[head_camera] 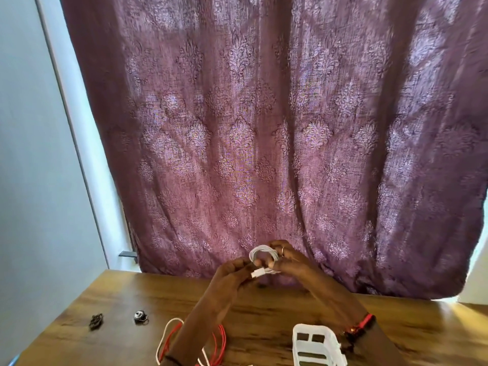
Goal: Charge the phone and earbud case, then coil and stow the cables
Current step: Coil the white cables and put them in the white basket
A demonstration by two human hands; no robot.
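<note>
Both hands are raised above the wooden table (277, 313). My right hand (290, 262) grips a small coil of white cable (264, 253), fingers curled round the loops. My left hand (232, 270) pinches the cable's white plug end (256, 273) just below the coil. A loose red cable (220, 344) and a white cable (165, 336) lie on the table under my left forearm, partly hidden. No phone or earbud case is in view.
A white plastic slotted basket (317, 347) stands near the front edge at the right. Two small dark objects (95, 321) (140, 317) lie at the left of the table. A purple patterned curtain (264, 141) hangs right behind the table.
</note>
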